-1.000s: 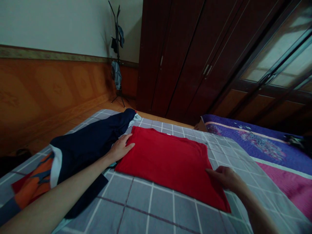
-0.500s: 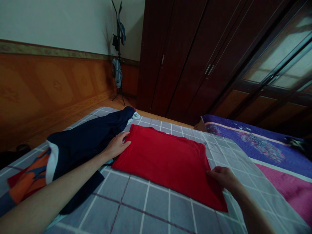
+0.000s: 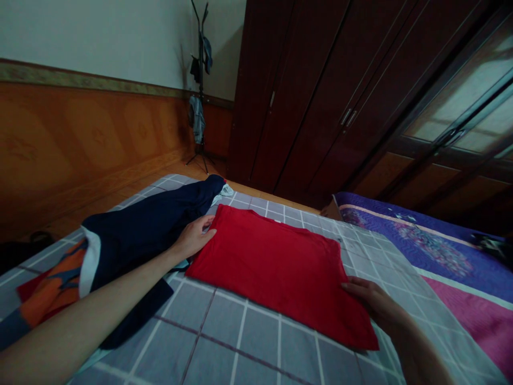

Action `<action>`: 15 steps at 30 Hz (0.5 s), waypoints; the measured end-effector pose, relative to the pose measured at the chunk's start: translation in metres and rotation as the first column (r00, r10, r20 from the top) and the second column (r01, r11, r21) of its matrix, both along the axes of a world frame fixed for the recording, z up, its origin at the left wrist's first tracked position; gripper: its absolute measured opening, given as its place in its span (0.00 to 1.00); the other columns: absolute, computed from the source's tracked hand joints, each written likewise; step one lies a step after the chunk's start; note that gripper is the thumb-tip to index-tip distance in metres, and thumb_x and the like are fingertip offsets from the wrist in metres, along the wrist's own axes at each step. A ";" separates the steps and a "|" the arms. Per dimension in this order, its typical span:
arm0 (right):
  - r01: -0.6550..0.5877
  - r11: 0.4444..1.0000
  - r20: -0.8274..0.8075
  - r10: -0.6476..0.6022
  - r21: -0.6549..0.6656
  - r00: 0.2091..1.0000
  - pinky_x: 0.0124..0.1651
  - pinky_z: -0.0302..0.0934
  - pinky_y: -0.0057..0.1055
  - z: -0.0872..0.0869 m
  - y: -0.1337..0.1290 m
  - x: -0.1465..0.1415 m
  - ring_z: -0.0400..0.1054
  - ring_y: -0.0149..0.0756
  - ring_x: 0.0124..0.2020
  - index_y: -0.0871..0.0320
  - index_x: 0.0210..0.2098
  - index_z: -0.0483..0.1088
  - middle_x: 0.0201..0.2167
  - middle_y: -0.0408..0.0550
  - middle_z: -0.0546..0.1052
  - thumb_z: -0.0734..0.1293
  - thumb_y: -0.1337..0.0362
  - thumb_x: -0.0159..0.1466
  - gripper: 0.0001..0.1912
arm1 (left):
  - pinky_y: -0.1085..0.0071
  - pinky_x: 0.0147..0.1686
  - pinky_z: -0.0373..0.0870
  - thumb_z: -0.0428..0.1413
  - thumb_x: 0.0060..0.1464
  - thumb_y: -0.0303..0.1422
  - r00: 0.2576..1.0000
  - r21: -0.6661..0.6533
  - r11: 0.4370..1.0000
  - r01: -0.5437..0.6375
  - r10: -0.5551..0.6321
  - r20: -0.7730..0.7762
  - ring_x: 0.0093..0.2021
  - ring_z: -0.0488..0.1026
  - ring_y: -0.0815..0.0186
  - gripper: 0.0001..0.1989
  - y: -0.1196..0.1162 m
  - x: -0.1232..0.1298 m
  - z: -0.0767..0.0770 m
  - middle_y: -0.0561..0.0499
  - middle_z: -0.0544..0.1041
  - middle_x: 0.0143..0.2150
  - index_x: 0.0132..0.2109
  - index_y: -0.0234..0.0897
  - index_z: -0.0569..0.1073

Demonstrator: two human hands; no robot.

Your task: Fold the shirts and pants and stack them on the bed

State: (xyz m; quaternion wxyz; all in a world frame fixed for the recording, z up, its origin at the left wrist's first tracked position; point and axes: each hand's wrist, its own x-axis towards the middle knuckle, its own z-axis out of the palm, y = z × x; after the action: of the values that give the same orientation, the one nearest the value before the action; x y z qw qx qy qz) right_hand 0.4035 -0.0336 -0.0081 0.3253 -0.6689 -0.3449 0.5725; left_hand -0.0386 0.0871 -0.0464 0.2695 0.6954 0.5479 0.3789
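Observation:
A red folded garment (image 3: 276,262), looking like a T-shirt, lies flat in front of me on a bed (image 3: 240,342) with a grey checked sheet. At its left edge rests my left hand (image 3: 195,235), thumb and forefinger apart and touching the fabric. Across from it, my right hand (image 3: 371,299) lies on the right edge with its fingers stretched out. Beneath and beside my left forearm is a heap of dark navy clothing (image 3: 140,224) with white trim. An orange and blue patterned cloth (image 3: 60,283) shows at its near end.
Beyond the bed stands a dark wooden wardrobe (image 3: 304,96). A coat rack (image 3: 201,80) with a few items hung on it stands in the corner. To the right is a lower surface with a purple and pink cover (image 3: 404,230). An orange tiled wall (image 3: 96,128) runs along the left.
The fingers of my right hand have straightened from a bent grasp at the red garment's right edge. My left hand stays at the left edge. The view has shifted slightly.

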 end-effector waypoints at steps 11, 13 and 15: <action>0.048 0.999 -0.143 -0.045 0.016 0.989 0.43 0.69 0.38 0.007 0.003 -0.018 0.75 0.48 0.38 0.57 0.39 0.71 0.38 0.53 0.79 0.71 0.62 0.51 0.15 | 0.63 0.50 0.70 0.53 0.51 0.31 0.984 -0.052 0.995 -0.088 0.095 0.153 0.47 0.75 0.60 0.19 0.009 -0.003 -0.007 0.43 0.77 0.47 0.51 0.34 0.70; 0.073 0.995 -0.135 -0.063 0.071 0.989 0.44 0.69 0.38 0.013 0.010 -0.025 0.76 0.48 0.38 0.57 0.40 0.70 0.38 0.53 0.80 0.71 0.61 0.53 0.16 | 0.64 0.48 0.71 0.52 0.51 0.29 0.971 -0.074 0.991 -0.108 0.122 0.208 0.46 0.75 0.60 0.19 0.012 -0.004 -0.009 0.41 0.76 0.47 0.52 0.31 0.69; 0.066 0.989 -0.088 -0.054 0.135 0.995 0.43 0.70 0.37 0.024 0.022 -0.036 0.76 0.46 0.36 0.57 0.39 0.69 0.37 0.52 0.80 0.70 0.61 0.54 0.14 | 0.65 0.46 0.72 0.52 0.51 0.28 0.954 -0.097 0.988 -0.123 0.144 0.264 0.45 0.75 0.60 0.20 0.014 -0.005 -0.009 0.40 0.76 0.47 0.52 0.30 0.68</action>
State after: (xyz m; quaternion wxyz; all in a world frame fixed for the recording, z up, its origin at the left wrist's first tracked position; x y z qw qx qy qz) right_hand 0.3678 -0.0115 0.0159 0.4021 -0.6304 -0.3494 0.5647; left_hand -0.0431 0.1015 -0.0554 0.3431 0.5873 0.5665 0.4653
